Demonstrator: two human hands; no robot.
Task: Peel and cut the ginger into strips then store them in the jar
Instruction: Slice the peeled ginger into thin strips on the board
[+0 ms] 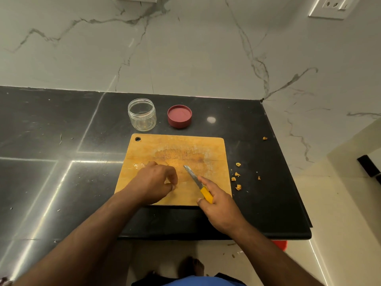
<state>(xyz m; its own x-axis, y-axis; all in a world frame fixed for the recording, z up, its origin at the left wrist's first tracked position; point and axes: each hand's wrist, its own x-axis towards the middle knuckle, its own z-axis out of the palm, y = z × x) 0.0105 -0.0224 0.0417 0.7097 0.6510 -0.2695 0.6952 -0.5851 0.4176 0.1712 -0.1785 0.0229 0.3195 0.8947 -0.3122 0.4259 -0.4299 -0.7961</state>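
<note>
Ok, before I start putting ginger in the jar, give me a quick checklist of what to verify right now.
1. Jar open and upright on the counter behind the cutting board: ok.
2. Jar holds nothing yet: ok, it looks clear inside.
3. Red lid off, lying beside the jar: ok.
4. Knife under control: ok, right hand grips the yellow handle, blade over the board.
5. Ginger cut into strips: cannot tell, left hand is curled on the board and hides whatever it pinches.
6. Peel scraps kept apart: ok, they lie on the counter right of the board.
</note>
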